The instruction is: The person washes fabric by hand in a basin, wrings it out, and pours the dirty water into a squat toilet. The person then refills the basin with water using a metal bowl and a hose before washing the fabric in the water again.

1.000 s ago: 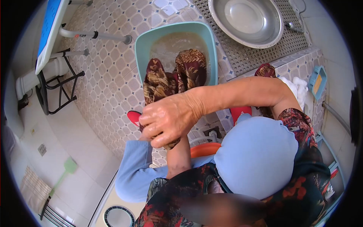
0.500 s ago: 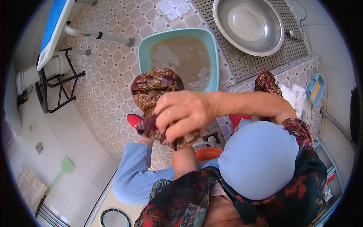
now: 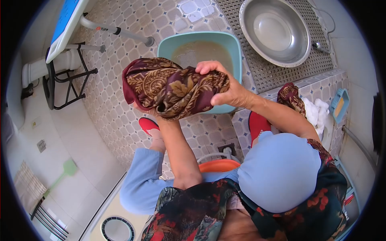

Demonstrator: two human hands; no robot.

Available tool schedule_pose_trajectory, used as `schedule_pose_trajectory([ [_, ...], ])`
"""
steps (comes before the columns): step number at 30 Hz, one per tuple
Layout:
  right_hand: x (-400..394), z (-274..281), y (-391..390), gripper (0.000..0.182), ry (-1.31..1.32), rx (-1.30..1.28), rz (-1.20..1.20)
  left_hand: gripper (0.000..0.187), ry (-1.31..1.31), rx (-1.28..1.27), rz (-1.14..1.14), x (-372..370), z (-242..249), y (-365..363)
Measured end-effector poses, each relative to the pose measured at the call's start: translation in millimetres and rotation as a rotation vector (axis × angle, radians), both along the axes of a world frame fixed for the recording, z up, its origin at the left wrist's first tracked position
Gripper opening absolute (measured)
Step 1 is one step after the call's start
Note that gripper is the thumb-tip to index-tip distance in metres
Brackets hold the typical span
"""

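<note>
A bunched, twisted cloth (image 3: pixel 177 86), maroon with gold leaf patterns, stretches between my hands in front of the turquoise basin (image 3: pixel 238 60). My right hand (image 3: pixel 227 89) grips its right end, thumb below and fingers over the top. Under the left end is my left hand (image 3: pixel 141 107), mostly covered by the cloth; only a sliver of it shows beside the wrist. Cloudy greyish water with some foam fills the basin, and the cloth hides its near left part.
A metal bowl (image 3: pixel 277 32) rests on a grey perforated mat (image 3: pixel 261 76). On the tiled ledge at right lie another patterned cloth (image 3: pixel 290 96), white cloths (image 3: pixel 315 114) and a blue soap dish (image 3: pixel 340 105). A black-framed folding stool (image 3: pixel 66 80) stands left.
My right hand has shifted from on top of the cloth to its right end, fingers spread wider. The cloth has gone from a bent bundle to a longer one lying sideways.
</note>
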State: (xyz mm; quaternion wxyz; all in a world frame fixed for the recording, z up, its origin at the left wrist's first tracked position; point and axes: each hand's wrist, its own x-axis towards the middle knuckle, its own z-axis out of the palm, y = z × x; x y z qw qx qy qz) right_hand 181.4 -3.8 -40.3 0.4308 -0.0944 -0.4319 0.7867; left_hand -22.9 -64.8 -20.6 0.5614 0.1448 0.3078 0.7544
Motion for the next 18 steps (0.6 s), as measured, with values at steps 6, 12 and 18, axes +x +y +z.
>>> schedule_pose_trajectory([
  [6,-6,-13,8,0.025,-0.11,-0.767,-0.261,0.073,0.089,-0.047,0.094,5,0,5],
  [12,-5,-23,33,0.022,-0.09,-0.908,-0.164,0.07,0.572,0.031,0.013,7,15,28],
  [18,-13,-12,53,0.023,-0.094,-0.879,0.059,0.082,0.897,0.128,-0.278,15,55,45],
])
